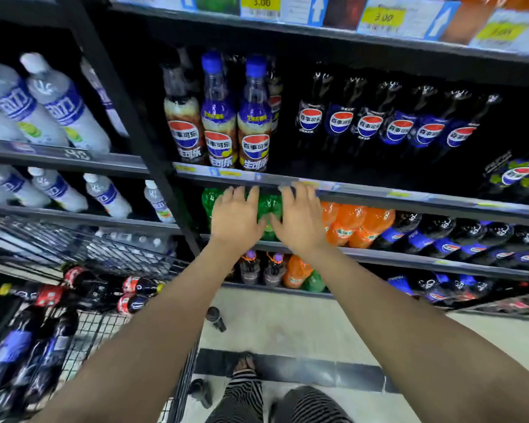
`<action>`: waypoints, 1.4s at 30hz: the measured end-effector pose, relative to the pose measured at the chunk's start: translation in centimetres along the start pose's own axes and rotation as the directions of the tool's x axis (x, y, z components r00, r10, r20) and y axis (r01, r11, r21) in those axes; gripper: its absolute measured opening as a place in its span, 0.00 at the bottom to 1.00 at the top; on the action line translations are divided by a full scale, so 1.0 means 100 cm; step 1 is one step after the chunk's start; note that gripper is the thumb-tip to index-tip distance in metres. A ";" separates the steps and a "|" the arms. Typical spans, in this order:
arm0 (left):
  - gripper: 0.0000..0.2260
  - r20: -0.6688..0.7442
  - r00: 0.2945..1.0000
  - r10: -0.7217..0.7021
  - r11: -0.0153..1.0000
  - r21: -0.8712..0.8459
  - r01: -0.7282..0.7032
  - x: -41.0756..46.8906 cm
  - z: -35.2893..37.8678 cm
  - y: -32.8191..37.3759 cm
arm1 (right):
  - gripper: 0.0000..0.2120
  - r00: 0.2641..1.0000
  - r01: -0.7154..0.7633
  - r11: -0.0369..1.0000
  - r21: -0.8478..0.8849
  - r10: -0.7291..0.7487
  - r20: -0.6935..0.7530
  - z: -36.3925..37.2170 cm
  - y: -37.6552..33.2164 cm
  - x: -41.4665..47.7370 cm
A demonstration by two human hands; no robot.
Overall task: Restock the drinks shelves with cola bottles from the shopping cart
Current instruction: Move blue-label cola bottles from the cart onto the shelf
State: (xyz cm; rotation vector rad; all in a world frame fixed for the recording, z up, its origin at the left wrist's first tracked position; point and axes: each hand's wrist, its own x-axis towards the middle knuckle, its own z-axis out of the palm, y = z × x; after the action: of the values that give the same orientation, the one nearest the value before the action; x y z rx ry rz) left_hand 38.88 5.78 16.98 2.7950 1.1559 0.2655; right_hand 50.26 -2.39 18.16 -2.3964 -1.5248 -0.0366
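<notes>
My left hand [235, 216] and my right hand [300, 219] are stretched forward side by side, fingers spread, in front of green bottles [268, 206] on the middle shelf [409, 198]. Neither hand holds anything; whether the palms touch the green bottles I cannot tell. Dark cola bottles [370, 123] with blue labels fill the shelf above on the right. The wire shopping cart [104, 325] at lower left carries cola bottles with blue labels [16, 355] and red labels [135, 296] lying on their sides.
Orange soda bottles [358, 221] and more blue-label cola stand to the right of the green ones. White bottles [58, 102] fill the left bay behind a black upright post [129, 117]. Cart wheels [216, 319] and my striped trousers [248, 398] are on the pale floor.
</notes>
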 end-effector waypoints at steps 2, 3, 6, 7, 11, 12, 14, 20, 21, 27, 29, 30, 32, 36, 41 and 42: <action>0.30 0.049 0.994 -0.099 0.994 0.040 0.097 -0.027 -0.001 -0.013 | 0.25 0.997 0.055 0.998 -0.019 -0.054 0.061 0.004 -0.019 -0.019; 0.30 0.075 0.986 -0.146 0.987 0.078 0.140 -0.042 -0.002 -0.018 | 0.24 0.992 0.075 0.997 -0.019 -0.072 0.100 0.007 -0.027 -0.030; 0.31 0.108 0.954 -0.278 0.956 0.126 0.265 -0.095 -0.006 -0.026 | 0.27 0.966 0.115 0.993 -0.021 -0.107 0.233 0.020 -0.046 -0.067; 0.31 0.117 0.944 -0.309 0.947 0.127 0.294 -0.115 -0.006 -0.028 | 0.28 0.956 0.117 0.993 -0.013 -0.109 0.271 0.025 -0.051 -0.080; 0.31 0.255 0.872 -0.417 0.905 0.210 0.371 -0.187 -0.003 -0.043 | 0.26 0.916 0.120 0.993 0.015 -0.117 0.384 0.045 -0.071 -0.133; 0.32 0.293 0.842 -0.454 0.888 0.228 0.399 -0.203 -0.002 -0.049 | 0.25 0.904 0.123 0.992 0.029 -0.124 0.409 0.049 -0.076 -0.146; 0.33 0.333 0.785 -0.522 0.852 0.259 0.456 -0.234 -0.003 -0.061 | 0.24 0.881 0.142 0.988 0.057 -0.153 0.448 0.055 -0.088 -0.168; 0.35 0.348 0.675 -0.650 0.759 0.343 0.554 -0.299 -0.015 -0.098 | 0.26 0.862 0.171 0.979 0.107 -0.201 0.465 0.053 -0.130 -0.189; 0.35 0.343 0.661 -0.667 0.744 0.340 0.575 -0.303 -0.018 -0.106 | 0.26 0.868 0.158 0.980 0.119 -0.195 0.456 0.053 -0.136 -0.184; 0.42 0.365 0.642 -0.674 0.739 0.340 0.582 -0.305 -0.015 -0.160 | 0.26 0.911 0.109 0.983 0.146 -0.157 0.380 0.070 -0.171 -0.141; 0.38 0.376 0.657 -0.654 0.757 0.311 0.575 -0.303 -0.005 -0.182 | 0.26 0.908 0.103 0.982 0.158 -0.158 0.388 0.088 -0.188 -0.137; 0.38 0.395 0.655 -0.644 0.764 0.293 0.575 -0.303 0.001 -0.194 | 0.25 0.901 0.096 0.981 0.166 -0.156 0.404 0.100 -0.199 -0.138; 0.40 0.455 0.638 -0.621 0.780 0.281 0.559 -0.302 0.012 -0.219 | 0.25 0.879 0.049 0.985 0.166 -0.122 0.461 0.125 -0.221 -0.143; 0.35 0.514 0.661 -0.547 0.833 0.258 0.489 -0.304 0.036 -0.277 | 0.27 0.826 -0.111 0.984 0.137 0.015 0.563 0.178 -0.264 -0.161; 0.36 0.667 0.598 -0.444 0.892 0.268 0.363 -0.300 0.073 -0.321 | 0.28 0.698 -0.391 0.919 0.061 0.253 0.670 0.239 -0.283 -0.196; 0.36 0.701 0.576 -0.420 0.903 0.260 0.343 -0.298 0.084 -0.324 | 0.28 0.680 -0.429 0.902 0.043 0.292 0.672 0.249 -0.283 -0.202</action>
State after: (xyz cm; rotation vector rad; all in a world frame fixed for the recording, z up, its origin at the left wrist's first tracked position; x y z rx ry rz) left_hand -2.55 7.24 -0.09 2.1825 1.4655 -0.9238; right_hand 12.87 -2.60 -2.56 -2.6232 -1.1415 1.1061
